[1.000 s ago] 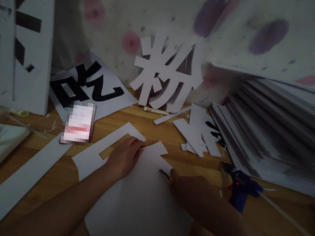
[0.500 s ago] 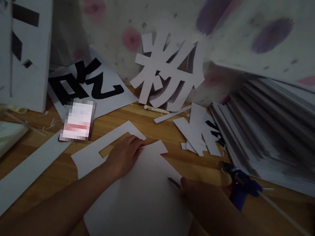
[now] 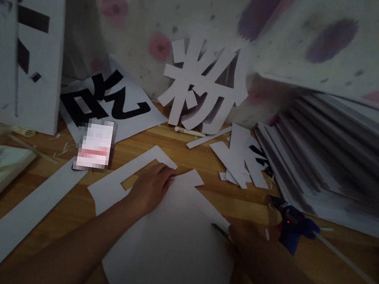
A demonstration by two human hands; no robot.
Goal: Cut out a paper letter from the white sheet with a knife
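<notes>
A white board [image 3: 174,252], partly cut into an angular shape, lies in front of me. My left hand [image 3: 153,186] presses on its upper left part, the fingers bent and held together along the edge. In my right hand [image 3: 242,241] is a craft knife [image 3: 221,232], closed in the fingers, its dark blade slanting up and left over the right side of the board. Whether the tip touches the surface, I cannot tell. Right of that hand stands a blue glue gun [image 3: 292,224] with a lit red light and a long glue stick behind it.
A white cut-out character [image 3: 214,89] stands at the back. Left are a printed sheet [image 3: 140,92], a phone-like blurred item [image 3: 95,145], a long white strip [image 3: 19,221] and a white tray [image 3: 4,181]. Offcuts [image 3: 239,153] and stacked boards [image 3: 329,171] lie right.
My right hand has moved right and slightly down with the craft knife. The left hand keeps its place on the board. The whole view has shifted slightly.
</notes>
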